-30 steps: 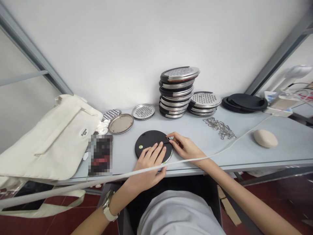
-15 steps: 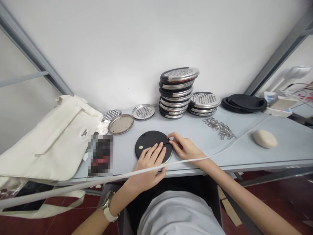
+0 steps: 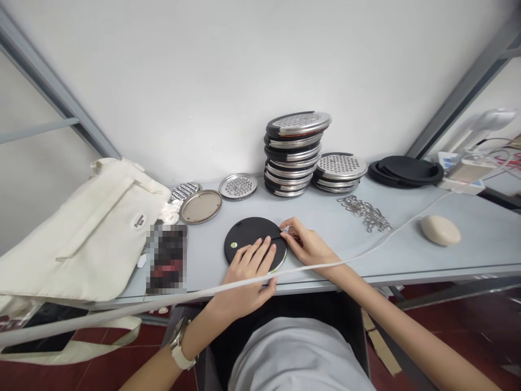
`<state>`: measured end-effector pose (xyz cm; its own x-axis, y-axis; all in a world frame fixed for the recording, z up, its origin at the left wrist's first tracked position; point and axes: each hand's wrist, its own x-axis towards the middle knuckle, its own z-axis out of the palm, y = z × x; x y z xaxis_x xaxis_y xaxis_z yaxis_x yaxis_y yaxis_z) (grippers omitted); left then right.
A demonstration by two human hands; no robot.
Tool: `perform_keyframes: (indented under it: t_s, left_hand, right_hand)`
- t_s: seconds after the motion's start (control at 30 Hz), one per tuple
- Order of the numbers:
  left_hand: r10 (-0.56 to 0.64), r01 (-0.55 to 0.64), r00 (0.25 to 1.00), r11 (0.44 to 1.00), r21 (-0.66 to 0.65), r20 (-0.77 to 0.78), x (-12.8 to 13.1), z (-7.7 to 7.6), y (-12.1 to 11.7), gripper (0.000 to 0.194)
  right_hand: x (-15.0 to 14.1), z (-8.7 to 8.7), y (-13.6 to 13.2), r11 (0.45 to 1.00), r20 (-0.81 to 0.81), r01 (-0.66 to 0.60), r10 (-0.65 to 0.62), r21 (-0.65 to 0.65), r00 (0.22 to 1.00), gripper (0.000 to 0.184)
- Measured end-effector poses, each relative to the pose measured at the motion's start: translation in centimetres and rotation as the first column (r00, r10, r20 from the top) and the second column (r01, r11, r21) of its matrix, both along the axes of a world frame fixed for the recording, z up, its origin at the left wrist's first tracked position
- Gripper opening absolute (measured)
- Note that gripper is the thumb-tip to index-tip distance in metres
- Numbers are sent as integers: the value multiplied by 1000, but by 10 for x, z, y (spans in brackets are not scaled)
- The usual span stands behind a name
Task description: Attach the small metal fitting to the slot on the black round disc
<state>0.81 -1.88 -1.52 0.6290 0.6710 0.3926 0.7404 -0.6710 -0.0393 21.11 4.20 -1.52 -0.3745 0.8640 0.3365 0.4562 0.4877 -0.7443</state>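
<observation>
A round black disc (image 3: 244,231) with a small green-and-white sticker lies near the table's front edge. My left hand (image 3: 252,266) rests flat on it, fingers stretched out, holding nothing. At the disc's right edge, my right hand (image 3: 303,241) pinches a small metal clip (image 3: 283,232) between thumb and forefinger, mostly hidden by the fingertips. A pile of similar metal clips (image 3: 364,212) lies to the right of that hand. Behind the disc rises a tall stack of round metal graters with black rims (image 3: 293,155).
A shorter grater stack (image 3: 341,168) and black round covers (image 3: 405,171) stand behind. Loose metal discs (image 3: 201,206) lie at left beside a cream bag (image 3: 93,228). A white cable (image 3: 350,258) crosses in front of my view; a beige rounded object (image 3: 440,230) sits at right.
My right fingers have shifted very slightly right at the disc's edge, with the clip pinched in them. My left hand stays flat on the disc.
</observation>
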Motion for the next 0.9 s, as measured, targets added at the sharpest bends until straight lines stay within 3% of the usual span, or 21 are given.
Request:
perform_keyframes:
  t_s: [0.2,0.53,0.9]
  left_hand:
    - [-2,2,1000,1000,6,-11,0,-1,1,56]
    - [0,0,1000,1000,11,-6,0,0,1,56]
    - [2,-2,1000,1000,8,-11,0,-1,0,56]
  right_hand:
    - [0,1,0,995,-27,92,-91,24,995,5]
    - [0,3,2,985,-66,89,-80,151,995,7]
    - [-1,5,-1,999,-50,52,-52,8,997,13]
